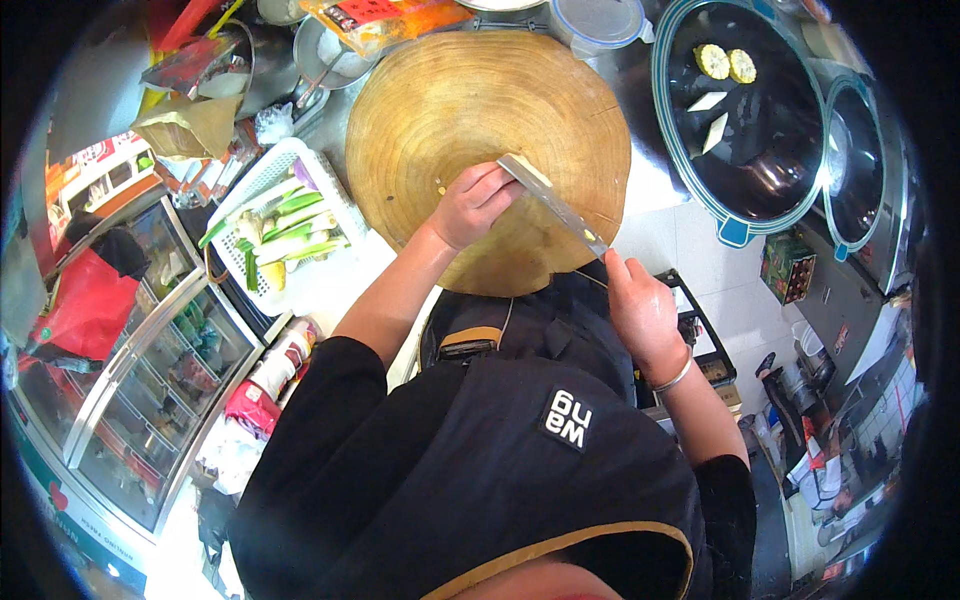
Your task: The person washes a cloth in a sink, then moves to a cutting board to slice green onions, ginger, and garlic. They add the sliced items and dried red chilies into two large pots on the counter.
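Observation:
A round wooden chopping block (450, 105) lies before me. My right hand (646, 313) is closed on the handle of a kitchen knife (559, 208), whose blade reaches up and left over the block, with a small yellow bit stuck to it. My left hand (476, 201) rests on the block with bent fingertips against the blade's far end; whether it holds a piece of food cannot be seen. A pale slice (534, 169) shows just beyond the blade. On a black oval plate (757, 150) at the right lie two corn rounds (726, 64) and two white diamond-shaped slices (712, 120).
A white plastic basket (345, 184) with green vegetables and a yellow piece stands left of the block. Behind it are a metal bowl (309, 46), an orange food packet (390, 21) and a lidded clear tub (598, 21). A second dark plate (855, 165) stands at the far right.

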